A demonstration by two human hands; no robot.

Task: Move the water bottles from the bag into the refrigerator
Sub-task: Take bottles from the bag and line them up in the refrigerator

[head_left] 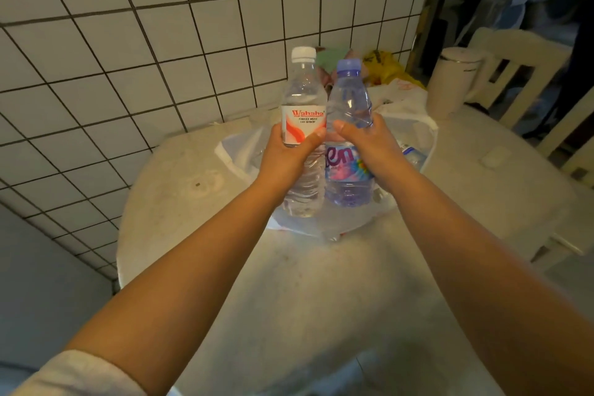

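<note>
Gripping bottles (303,125) upright, hands (286,154) above bag (414,128).

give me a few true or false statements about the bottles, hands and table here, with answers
1. The left hand holds the white-capped bottle. True.
2. The right hand is empty. False: its fingers wrap the blue-capped bottle.
3. Both bottles are lying flat on the table. False: they are held roughly upright above the plastic bag.
4. The two bottles are close side by side. True.
5. The refrigerator is open in front of the person. False: no refrigerator is in view, only a tiled wall.
</note>
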